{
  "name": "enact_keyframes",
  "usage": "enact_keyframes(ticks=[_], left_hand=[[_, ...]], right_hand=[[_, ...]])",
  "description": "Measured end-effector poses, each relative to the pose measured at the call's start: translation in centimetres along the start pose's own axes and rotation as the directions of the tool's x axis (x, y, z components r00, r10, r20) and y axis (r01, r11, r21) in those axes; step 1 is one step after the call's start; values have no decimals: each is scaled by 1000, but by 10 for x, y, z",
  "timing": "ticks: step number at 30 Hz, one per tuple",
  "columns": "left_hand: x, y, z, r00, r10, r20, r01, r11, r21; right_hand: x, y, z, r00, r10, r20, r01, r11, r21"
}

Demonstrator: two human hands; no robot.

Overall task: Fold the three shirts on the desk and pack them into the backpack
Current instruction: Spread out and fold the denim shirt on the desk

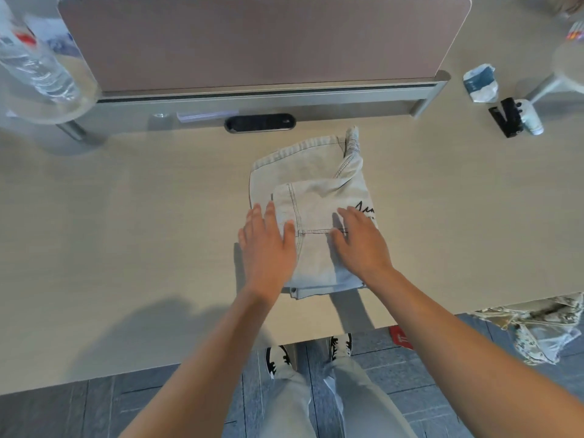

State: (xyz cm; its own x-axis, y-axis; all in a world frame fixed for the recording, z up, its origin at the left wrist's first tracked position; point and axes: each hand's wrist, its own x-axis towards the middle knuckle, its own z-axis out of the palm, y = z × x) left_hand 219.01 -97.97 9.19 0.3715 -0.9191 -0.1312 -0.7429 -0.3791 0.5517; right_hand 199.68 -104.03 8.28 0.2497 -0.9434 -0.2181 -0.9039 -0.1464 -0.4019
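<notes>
As both palms lie flat, my left hand (267, 245) presses the folded shirt's (311, 197) left edge, fingers straight, grasping nothing. Mid-desk (126, 232), it looks soft, light, thick-seamed; lift from beneath both sides. My right hand (360, 241) presses likewise.

You're standing in an office: a long pale tabletop (126, 216) backed by a fabric privacy screen (252, 42), a cable port (259, 122) set into it, grey carpet tiles (142, 406) underfoot.
</notes>
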Motion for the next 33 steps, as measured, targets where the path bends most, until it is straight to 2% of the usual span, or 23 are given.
enact_keyframes(ticks=[2,6,7,11,16,20,23,26,30,31,33], left_hand=[[6,27,15,999,9,50,-9,1000,-1],[13,52,68,964,-103,244,76,990,118],[13,47,83,960,-123,253,84,984,160],[1,12,119,993,-46,107,10,950,313],[-3,9,130,1000,12,10,-15,944,329],[-5,2,137,999,27,-30,-15,939,343],[-5,0,139,999,38,-39,-22,939,343],[-3,-3,140,997,41,-64,-18,945,327],[-1,-4,141,999,17,-27,-6,932,361],[-1,-2,139,1000,5,-15,1,926,377],[-3,5,137,1000,-16,-23,25,901,433]], right_hand=[[-2,26,9,998,-27,-50,24,998,-65],[-19,66,47,998,-43,48,51,982,-179],[-21,72,53,997,-54,61,65,980,-186],[-5,87,53,993,-102,55,106,992,-74],[43,89,27,977,-213,-23,213,977,-17],[127,61,19,953,-303,-27,300,950,-87],[171,42,35,946,-313,91,324,933,-159],[182,39,56,940,-306,151,338,899,-278],[182,37,57,937,-331,110,349,883,-316],[182,34,52,922,-373,106,387,867,-315],[189,30,43,848,-514,127,526,788,-320]])
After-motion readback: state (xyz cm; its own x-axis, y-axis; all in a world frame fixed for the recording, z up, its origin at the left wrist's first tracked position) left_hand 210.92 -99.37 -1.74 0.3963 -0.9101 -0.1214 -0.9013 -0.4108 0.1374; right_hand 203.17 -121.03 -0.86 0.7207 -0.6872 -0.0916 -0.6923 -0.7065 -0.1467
